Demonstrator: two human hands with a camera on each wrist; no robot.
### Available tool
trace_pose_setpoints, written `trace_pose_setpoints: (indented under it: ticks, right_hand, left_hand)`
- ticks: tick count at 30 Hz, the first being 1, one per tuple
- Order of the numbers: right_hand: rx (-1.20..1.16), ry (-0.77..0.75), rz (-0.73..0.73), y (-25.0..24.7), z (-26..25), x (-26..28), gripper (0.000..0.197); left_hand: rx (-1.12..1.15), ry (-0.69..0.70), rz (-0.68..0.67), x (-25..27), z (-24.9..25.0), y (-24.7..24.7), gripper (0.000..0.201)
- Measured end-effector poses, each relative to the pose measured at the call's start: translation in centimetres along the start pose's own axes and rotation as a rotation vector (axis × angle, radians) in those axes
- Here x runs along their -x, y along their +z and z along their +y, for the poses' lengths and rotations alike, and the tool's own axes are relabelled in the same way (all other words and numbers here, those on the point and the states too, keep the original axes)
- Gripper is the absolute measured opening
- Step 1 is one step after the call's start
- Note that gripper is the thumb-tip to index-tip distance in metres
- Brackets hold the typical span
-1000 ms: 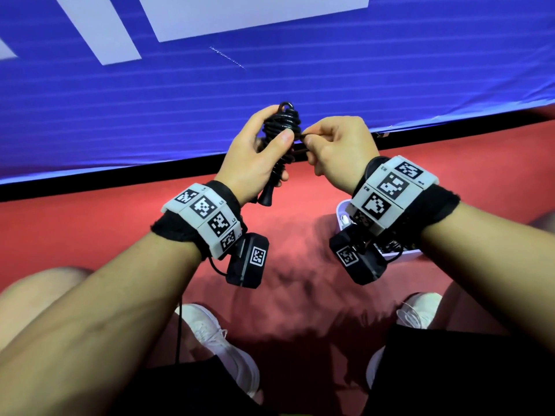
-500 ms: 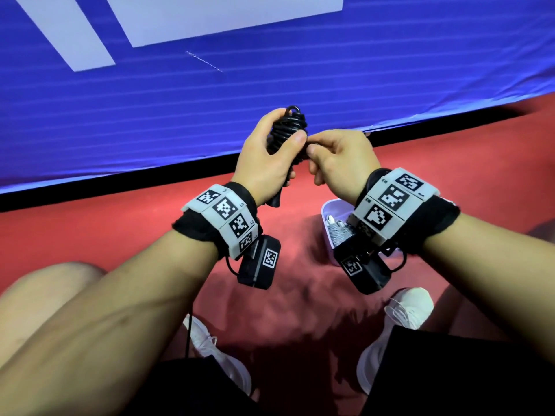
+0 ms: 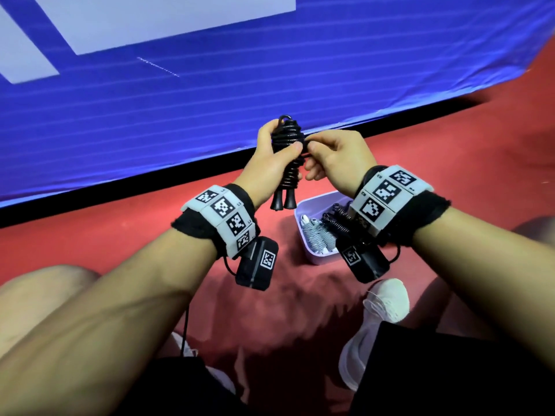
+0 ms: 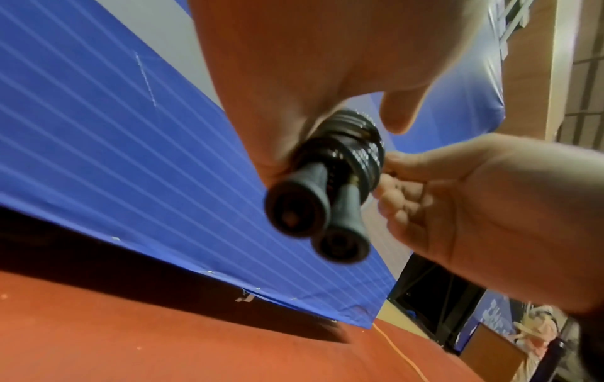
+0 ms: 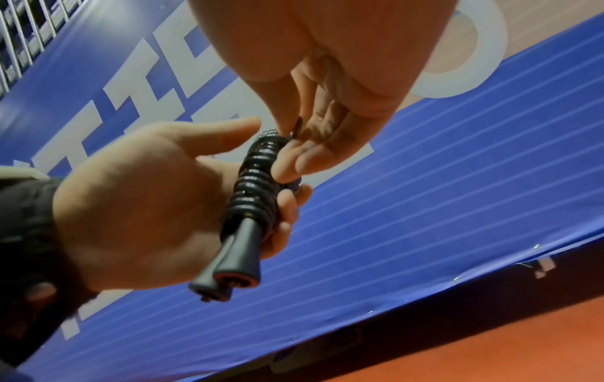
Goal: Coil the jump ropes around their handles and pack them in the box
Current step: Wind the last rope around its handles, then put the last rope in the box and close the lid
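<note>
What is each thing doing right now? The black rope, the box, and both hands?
black jump rope: coiled around its two handles, held up in the air
left hand: grips the coiled rope
right hand: pinches the rope's end at the coil
box: open, on the red floor, with a grey coiled rope and a black one inside

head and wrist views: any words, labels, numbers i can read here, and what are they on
"O": a white ring on the blue banner; the other big white letters are cut off, so no word reads.
Wristbands: black-and-white code squares; the tiny characters beside them are too small to read.
Far banner: white lettering, too blurred to read.
Black jump rope and box: no text visible.
</note>
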State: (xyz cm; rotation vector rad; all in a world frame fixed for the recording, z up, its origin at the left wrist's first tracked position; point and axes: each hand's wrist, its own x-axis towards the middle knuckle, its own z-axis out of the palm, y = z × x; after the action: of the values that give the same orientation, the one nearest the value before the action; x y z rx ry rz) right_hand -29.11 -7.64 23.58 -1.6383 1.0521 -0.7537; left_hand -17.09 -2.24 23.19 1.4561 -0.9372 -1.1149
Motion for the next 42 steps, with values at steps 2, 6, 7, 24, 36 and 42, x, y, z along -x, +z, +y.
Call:
trace_pose_setpoints:
  ticks: [2, 6, 7, 24, 36, 42]
  right_hand:
    - [-0.002, -0.018, 0.051, -0.7, 0.9, -0.3, 0.019]
    - [-0.002, -0.032, 0.142, -2.4, 2.2, -0.4, 0.018]
    - [0.016, -0.025, 0.154, -2.9, 2.5, -0.5, 0.021]
    - [0.164, 0.343, -0.009, -2.6, 15.0, -3.7, 0.057]
    - [0.198, 0.588, -0.103, 1.1, 26.7, -4.5, 0.056]
    - [0.245, 0.635, -0.14, 1.8, 28.9, -4.2, 0.059]
  left_hand:
    - [0.061, -0.074, -0.033, -0.7, 0.2, 0.4, 0.059]
    - [-0.01, -0.05, -0.107, -1.2, -0.2, 1.5, 0.053]
    - [0.0, -0.055, -0.103, -1.5, -0.3, 1.9, 0.052]
    - [-0.056, -0.348, -0.005, -8.4, -11.5, 6.2, 0.06]
    - [-1.037, -0.23, -0.138, -10.6, -21.7, 6.3, 0.064]
    - [-1.285, -0.163, -0.268, -10.3, -23.6, 6.1, 0.068]
